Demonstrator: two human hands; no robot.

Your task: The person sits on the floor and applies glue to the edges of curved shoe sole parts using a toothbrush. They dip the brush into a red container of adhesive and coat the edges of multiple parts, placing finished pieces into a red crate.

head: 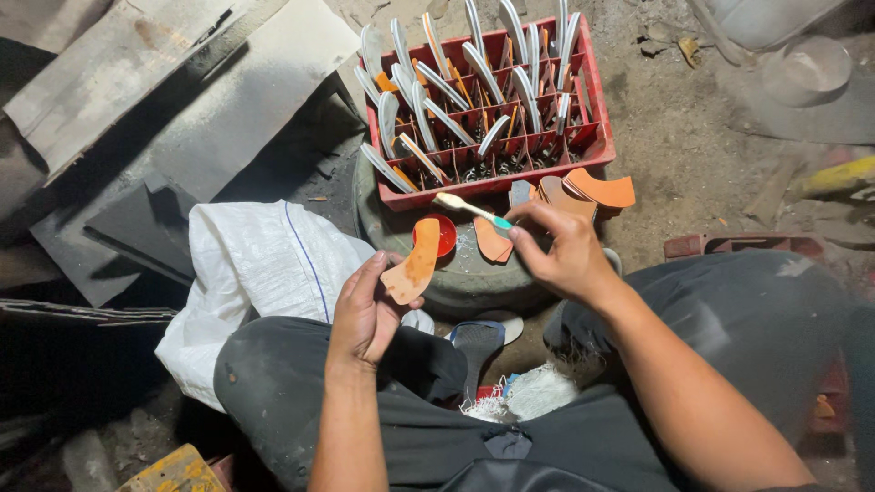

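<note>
Floor (693,137): bare dirt, littered with scraps, boards and sheets at the upper left.
Sack (264,264): white woven bag, crumpled, lying left of the person's knee, just beside the left hand.
Crate (492,173): red plastic, divided into cells, packed with upright curved pieces, pale and orange; it rests on the far edge of a round tyre-like surface (456,282).
Loose pieces (583,193): several orange and brown cut shapes stacked against the crate's near wall, just above the right hand.
Sandal (478,342): dark, lying between the knees, partly covered by the legs.
Left hand (365,314): grasping a flat orange sole piece (415,269) by its lower end, thumb over it, the piece tilted up towards the crate.
Right hand (561,251): pinching a toothbrush (469,210) by the handle, bristle end pointing left, above the sole piece and apart from it.
Bowl (442,235): small, red, on the round surface, half hidden behind the sole piece.
Hard to make out: what the bowl holds; the crate's far end, cut off by the top edge; the pale round things at the upper right; the yellow block at the bottom edge.
</note>
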